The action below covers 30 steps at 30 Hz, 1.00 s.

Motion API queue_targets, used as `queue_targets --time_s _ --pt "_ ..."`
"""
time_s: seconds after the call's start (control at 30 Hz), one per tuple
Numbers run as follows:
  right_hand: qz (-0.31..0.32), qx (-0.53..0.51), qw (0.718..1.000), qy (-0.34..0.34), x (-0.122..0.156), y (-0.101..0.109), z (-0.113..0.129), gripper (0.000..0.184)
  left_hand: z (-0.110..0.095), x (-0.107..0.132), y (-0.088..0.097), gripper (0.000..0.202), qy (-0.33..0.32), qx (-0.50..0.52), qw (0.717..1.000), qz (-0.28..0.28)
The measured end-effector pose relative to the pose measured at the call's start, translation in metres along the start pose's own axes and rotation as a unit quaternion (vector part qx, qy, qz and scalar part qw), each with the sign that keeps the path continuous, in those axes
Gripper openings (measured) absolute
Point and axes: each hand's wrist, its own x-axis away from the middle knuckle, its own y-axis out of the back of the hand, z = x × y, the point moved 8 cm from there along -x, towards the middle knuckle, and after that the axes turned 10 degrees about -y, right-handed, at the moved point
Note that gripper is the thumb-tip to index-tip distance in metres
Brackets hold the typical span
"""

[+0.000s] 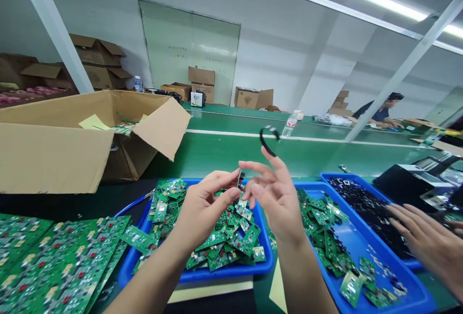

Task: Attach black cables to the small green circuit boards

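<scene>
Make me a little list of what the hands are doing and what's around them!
left hand: pinches a small part with the right hand
right hand: fingers spread, holding a black cable
below hands: blue tray of small green circuit boards
left: open cardboard box
right: another person's hand at a tray of black parts

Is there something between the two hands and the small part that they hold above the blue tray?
Nothing visible. The left hand and the right hand meet directly at the small part, with fingertips on it, above the blue tray of green circuit boards. A co-worker's hand stays far at the right.
</scene>
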Motion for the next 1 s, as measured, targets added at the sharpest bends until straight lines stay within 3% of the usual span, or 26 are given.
queue_targets --time_s 0.27,0.37,0.43,0.5,0.53,0.7,0.83,1.0 --pt "0.004 -0.01 1.0 -0.019 -0.006 0.0 -0.008 0.051 0.015 0.006 -0.023 0.016 0.05 0.045 0.997 0.042" --pt "-0.036 0.102 0.994 -0.013 -0.012 0.026 -0.004 0.055 0.025 0.005 -0.021 0.026 0.034 -0.039 0.996 0.077" --pt "-0.098 0.234 0.967 -0.035 -0.018 0.059 -0.007 0.059 0.037 0.002 -0.012 0.032 0.022 -0.186 0.978 0.094" --pt "-0.126 0.387 0.905 -0.127 -0.024 0.097 -0.023 0.064 0.055 0.0 -0.002 0.035 0.041 -0.359 0.923 0.131" --pt "-0.133 0.46 0.857 -0.189 -0.024 0.118 -0.035 0.066 0.065 0.001 0.002 0.035 0.057 -0.392 0.906 0.15" --pt "-0.191 0.538 0.757 -0.317 -0.018 0.193 -0.072 0.067 0.112 0.019 0.008 0.035 0.141 -0.442 0.842 0.275" --pt "-0.205 0.562 0.717 -0.358 -0.012 0.211 -0.083 0.067 0.136 0.035 0.009 0.029 0.201 -0.466 0.789 0.347" --pt "-0.163 0.571 0.734 -0.329 -0.019 0.189 -0.079 0.067 0.138 0.038 0.005 0.024 0.226 -0.484 0.751 0.387"
